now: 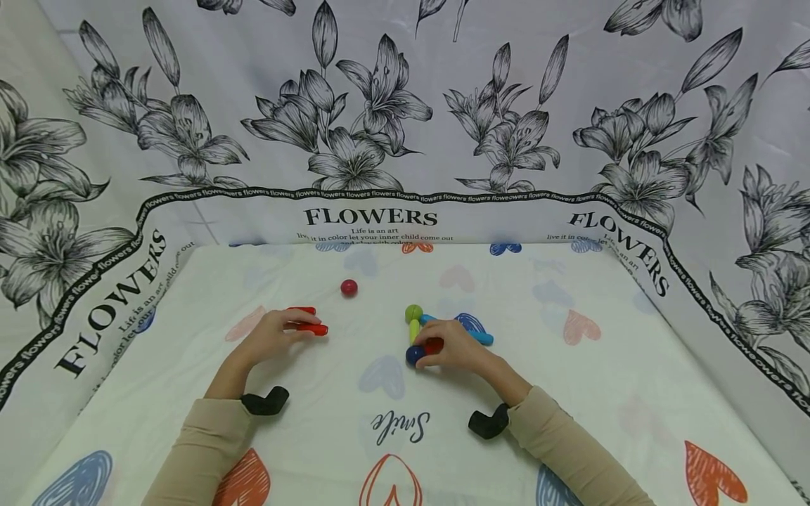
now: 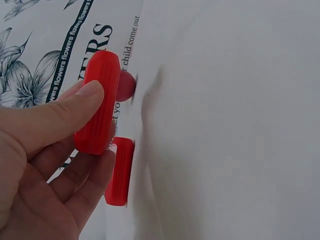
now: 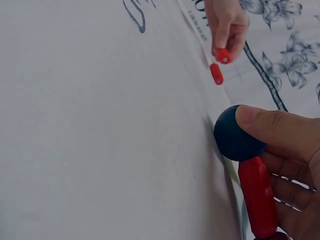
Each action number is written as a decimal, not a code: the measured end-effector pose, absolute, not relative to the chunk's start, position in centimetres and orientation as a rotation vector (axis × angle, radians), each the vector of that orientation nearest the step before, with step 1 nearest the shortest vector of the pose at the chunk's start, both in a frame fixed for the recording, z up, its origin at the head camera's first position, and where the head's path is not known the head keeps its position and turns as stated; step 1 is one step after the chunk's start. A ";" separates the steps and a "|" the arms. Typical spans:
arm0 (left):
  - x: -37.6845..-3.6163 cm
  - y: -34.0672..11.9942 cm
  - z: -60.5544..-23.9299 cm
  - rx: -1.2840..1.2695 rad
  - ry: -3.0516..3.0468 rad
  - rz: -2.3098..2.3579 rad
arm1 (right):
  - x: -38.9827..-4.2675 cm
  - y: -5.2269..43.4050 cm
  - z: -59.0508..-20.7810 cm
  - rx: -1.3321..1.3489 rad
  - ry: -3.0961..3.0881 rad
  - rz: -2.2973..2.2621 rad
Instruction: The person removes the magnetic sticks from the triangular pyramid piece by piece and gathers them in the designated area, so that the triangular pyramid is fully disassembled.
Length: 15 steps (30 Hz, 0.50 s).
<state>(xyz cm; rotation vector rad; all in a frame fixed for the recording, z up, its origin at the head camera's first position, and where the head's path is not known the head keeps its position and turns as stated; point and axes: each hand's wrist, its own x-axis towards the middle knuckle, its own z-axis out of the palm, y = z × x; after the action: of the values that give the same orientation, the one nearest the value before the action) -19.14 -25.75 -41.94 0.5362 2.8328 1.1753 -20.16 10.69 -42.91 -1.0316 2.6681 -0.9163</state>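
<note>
Fingers (image 2: 90,189) round red rod (image 2: 101,111) (left), blue ball (image 3: 232,135) (right); green ball (image 1: 414,313) head view only

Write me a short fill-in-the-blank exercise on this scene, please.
1. The left hand pinches a ____ rod.
2. The right hand has its thumb on a ____ ball.
3. The lone red ball lies nearer the ____ hand.
4. The script word on the cloth is ____.

Missing words: red; blue; left; Smile.
</note>
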 end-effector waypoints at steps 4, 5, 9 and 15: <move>-19.2 -26.6 -42.1 0.474 2.851 1.150 | -20.1 10.7 -42.9 -1.037 2.670 -0.915; -19.2 -26.7 -42.2 0.448 2.855 1.140 | -20.1 10.7 -42.9 -1.037 2.669 -0.916; -19.3 -27.4 -42.2 0.346 2.864 1.092 | -20.1 10.7 -42.9 -1.046 2.666 -0.915; -19.3 -28.0 -42.1 0.230 2.862 1.058 | -19.9 10.8 -42.8 -1.056 2.656 -0.940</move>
<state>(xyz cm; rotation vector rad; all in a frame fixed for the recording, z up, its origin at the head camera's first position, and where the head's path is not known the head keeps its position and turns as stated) -19.33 -27.97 -42.13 0.2300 2.8619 1.0579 -19.94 10.81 -42.80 -1.0560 2.6564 -0.9405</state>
